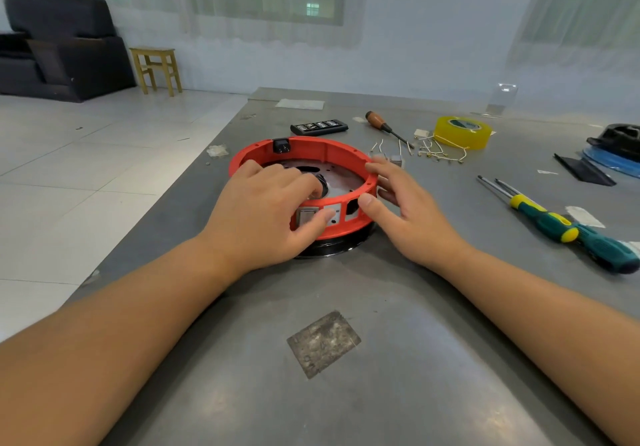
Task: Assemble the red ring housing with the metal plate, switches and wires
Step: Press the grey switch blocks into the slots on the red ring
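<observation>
The red ring housing (311, 149) sits on a black base in the middle of the grey table. A metal plate (341, 180) lies inside it, and a black socket (281, 145) is fitted in its far wall. A grey rocker switch (306, 218) sits in the near wall. My left hand (263, 217) grips the near wall, fingers curled inside the ring and thumb pressing beside the switch. My right hand (401, 210) holds the ring's right side, thumb on the outer wall, fingers over the rim. Loose wires (440, 152) with terminals lie behind on the right.
A yellow tape roll (462, 132), a wooden-handled screwdriver (382, 125) and a black bit case (318, 127) lie at the back. A green-yellow screwdriver (568, 229) lies right, with black and blue parts (613, 154) at the far right edge. The table's left edge drops to tiled floor.
</observation>
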`<control>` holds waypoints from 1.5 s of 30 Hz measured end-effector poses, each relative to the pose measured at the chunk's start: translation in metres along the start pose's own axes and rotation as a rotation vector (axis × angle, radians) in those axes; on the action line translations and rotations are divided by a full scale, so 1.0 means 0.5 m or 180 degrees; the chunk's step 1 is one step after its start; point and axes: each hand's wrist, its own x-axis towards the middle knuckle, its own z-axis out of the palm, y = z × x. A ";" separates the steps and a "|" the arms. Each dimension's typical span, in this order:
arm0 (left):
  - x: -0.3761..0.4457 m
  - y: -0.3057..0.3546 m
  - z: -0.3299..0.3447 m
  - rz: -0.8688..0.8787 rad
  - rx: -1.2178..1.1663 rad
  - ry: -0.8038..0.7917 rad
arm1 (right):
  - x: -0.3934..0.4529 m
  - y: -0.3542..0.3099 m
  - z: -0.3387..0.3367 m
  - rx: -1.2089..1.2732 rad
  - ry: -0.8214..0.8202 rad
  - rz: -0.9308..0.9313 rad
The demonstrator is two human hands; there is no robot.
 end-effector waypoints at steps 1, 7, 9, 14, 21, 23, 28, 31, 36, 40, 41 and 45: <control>0.001 0.006 0.001 0.0051 0.0082 0.0049 | -0.001 -0.002 0.002 0.0119 -0.0074 -0.0035; 0.006 0.000 0.009 0.0061 0.0010 0.0054 | 0.034 0.037 -0.002 -0.0032 0.0303 0.0552; 0.006 -0.006 0.014 0.0040 0.0013 0.0090 | 0.058 0.062 -0.005 -0.0318 0.0540 0.0818; 0.009 -0.017 0.027 0.0014 0.0006 0.0052 | 0.127 0.127 -0.013 -0.1053 0.0384 0.1024; 0.005 -0.030 0.018 0.0004 -0.0080 0.0071 | 0.209 0.201 -0.019 -0.1513 0.0111 0.1283; 0.005 -0.032 0.015 -0.0040 -0.0092 0.0061 | 0.216 0.210 -0.019 -0.1692 0.0014 0.1269; 0.006 -0.025 0.011 -0.0036 -0.0039 -0.0083 | 0.208 0.203 -0.024 -0.1634 0.0171 0.1263; 0.003 -0.024 0.007 -0.0064 -0.0018 -0.0111 | 0.189 0.186 -0.025 -0.1546 0.0276 0.1237; 0.004 -0.017 0.004 -0.0046 -0.0048 -0.0141 | 0.130 0.137 -0.029 -0.1509 0.0309 0.0896; 0.005 -0.017 -0.001 0.0040 -0.0081 -0.0161 | 0.059 0.081 -0.033 -0.1279 0.0388 0.0383; 0.005 -0.016 -0.003 0.0062 -0.0079 -0.0159 | 0.039 0.066 -0.033 -0.1171 0.0379 0.0253; 0.003 -0.010 -0.004 0.0167 -0.0071 -0.0111 | -0.033 0.004 -0.030 -0.0827 0.0475 -0.0271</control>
